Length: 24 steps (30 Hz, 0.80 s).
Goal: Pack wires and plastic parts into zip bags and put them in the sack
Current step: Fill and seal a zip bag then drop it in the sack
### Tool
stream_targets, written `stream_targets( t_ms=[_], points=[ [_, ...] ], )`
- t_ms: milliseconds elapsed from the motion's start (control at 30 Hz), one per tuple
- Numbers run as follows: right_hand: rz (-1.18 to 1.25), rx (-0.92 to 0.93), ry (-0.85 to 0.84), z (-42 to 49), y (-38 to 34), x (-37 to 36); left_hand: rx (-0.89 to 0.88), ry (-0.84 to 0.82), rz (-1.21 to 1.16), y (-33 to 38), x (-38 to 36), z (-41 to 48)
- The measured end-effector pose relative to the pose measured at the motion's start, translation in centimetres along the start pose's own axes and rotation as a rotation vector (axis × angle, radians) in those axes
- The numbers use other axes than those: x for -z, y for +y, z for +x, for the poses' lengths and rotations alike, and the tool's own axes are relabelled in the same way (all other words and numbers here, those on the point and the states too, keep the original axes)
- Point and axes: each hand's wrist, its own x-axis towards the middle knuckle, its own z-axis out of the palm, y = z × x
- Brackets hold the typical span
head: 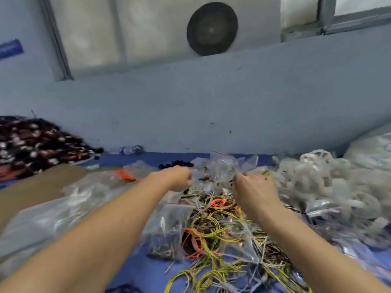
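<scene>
Your left hand (177, 179) and right hand (252, 185) pinch the zip bag (220, 166) at 12 o'clock. It is likely light, limp and slippery, so hold near its stiffer zip rim.

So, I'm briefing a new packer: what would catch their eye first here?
First, the tangle of yellow-green and orange wires sprawling over the blue surface in the middle foreground. Just beyond it, the left hand and right hand hold a clear zip bag between them. A heap of clear bags with white plastic parts is piled at the right.
</scene>
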Motion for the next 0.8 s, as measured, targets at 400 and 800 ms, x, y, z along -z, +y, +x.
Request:
stream_targets(
  t_ms=[400,800],
  points=[
    [0.348,0.041,-0.228,-2.7,-10.8,-7.1,0.215,0.181,-0.351,-8.6,-11.7,-4.0],
    [0.286,0.115,-0.125,-3.3,-11.1,-6.4,0.145,-0.082,-0.183,-13.7,-16.2,-4.5]
  ],
)
